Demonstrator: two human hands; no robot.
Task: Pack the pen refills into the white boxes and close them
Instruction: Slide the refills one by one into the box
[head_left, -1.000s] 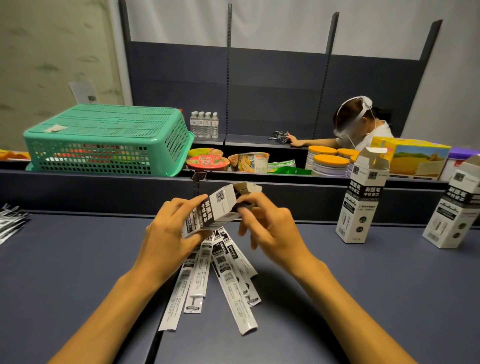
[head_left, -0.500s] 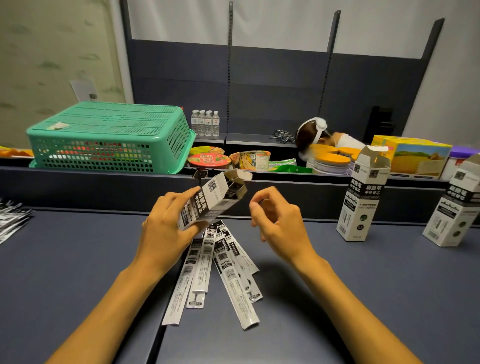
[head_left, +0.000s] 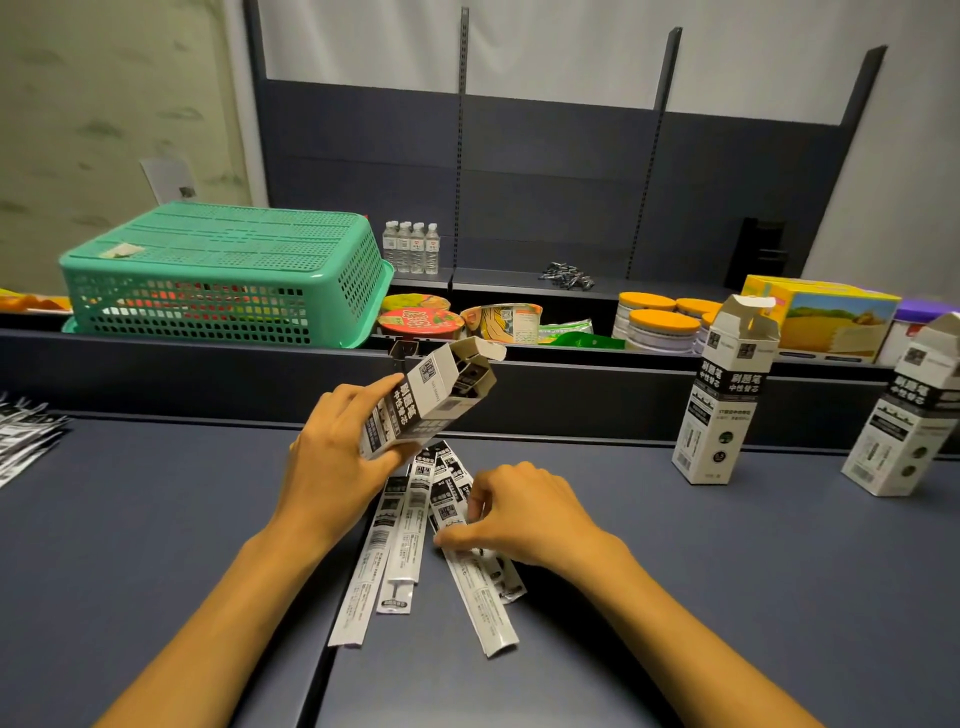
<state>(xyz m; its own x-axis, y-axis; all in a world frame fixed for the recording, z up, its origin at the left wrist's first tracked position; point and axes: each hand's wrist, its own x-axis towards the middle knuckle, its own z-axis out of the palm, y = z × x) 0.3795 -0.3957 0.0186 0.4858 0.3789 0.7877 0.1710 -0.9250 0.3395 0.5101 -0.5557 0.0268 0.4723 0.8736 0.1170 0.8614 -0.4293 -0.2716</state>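
The left hand (head_left: 337, 467) is gripping a white box (head_left: 423, 402) around its lower half, tilting it so the open flap end is pointing up toward 1 o'clock; something dark is showing inside the mouth, though what it is cannot be told. The right hand (head_left: 519, 512) is resting on the fan of pen refills (head_left: 415, 525) lying flat on the desk (head_left: 727, 597) just below the box, with its fingers (head_left: 475, 499) curling down and pinching at one sleeve near the upper end. Two more white boxes (head_left: 724, 395) are standing upright with their flaps open, well apart at 3 o'clock. The refills look light, thin and slightly bendy in slick plastic sleeves, so they will probably slide over one another; pinching one by its edges near an end looks safest. The thin card box would likely dent if squeezed, so holding it by its corners seems wise.
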